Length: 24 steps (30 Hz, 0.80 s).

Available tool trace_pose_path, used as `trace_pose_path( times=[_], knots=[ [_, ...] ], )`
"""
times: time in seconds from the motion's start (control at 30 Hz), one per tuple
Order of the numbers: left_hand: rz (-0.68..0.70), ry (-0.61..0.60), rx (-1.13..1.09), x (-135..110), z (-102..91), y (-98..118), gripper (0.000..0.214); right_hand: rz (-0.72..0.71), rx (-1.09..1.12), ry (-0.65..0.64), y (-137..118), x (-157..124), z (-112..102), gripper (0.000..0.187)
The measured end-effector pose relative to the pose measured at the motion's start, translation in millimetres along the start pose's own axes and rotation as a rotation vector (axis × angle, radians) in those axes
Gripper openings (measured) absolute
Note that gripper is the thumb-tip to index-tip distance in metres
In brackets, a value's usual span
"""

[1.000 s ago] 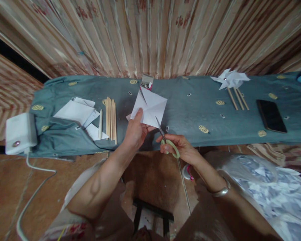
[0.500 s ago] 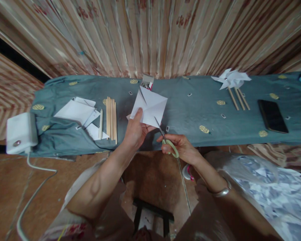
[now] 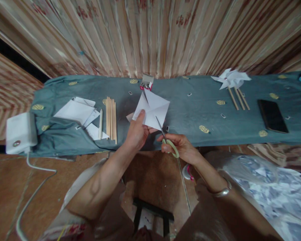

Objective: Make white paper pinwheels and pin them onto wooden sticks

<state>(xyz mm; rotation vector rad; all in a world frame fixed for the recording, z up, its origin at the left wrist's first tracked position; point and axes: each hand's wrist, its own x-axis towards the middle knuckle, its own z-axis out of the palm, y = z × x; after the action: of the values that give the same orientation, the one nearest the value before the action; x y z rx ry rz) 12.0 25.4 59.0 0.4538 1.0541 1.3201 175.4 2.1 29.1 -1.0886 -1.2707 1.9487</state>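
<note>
Pinching creased white paper [image 3: 156, 104], far corner slit, with left fingers [image 3: 140, 115]; right fingers [image 3: 174, 137] grasp scissors [image 3: 163, 134] across paper's near edge.

One pair of scissors [image 3: 164, 137], one phone [image 3: 273, 115], one bracelet [image 3: 222, 192], one small open box [image 3: 147, 81] and three sticks [image 3: 239, 99] under the pinwheels [image 3: 232, 79] are counted.

head-worn camera | faces forward and down | near, above hands [image 3: 137, 132] and table [image 3: 195, 112]
</note>
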Motion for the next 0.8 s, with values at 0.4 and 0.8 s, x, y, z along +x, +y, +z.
trace_pose_path(
  times=[0.4, 0.8],
  knots=[
    [0.005, -0.02, -0.018, 1.0, -4.3, -1.4, 0.043, 0.055, 0.053, 0.03, -5.4, 0.6, 3.1, 0.042],
    [0.018, -0.038, -0.03, 0.0, -3.4, -1.7, 0.042, 0.055, 0.042, 0.042, -6.1, 1.2, 3.7, 0.041]
  ],
)
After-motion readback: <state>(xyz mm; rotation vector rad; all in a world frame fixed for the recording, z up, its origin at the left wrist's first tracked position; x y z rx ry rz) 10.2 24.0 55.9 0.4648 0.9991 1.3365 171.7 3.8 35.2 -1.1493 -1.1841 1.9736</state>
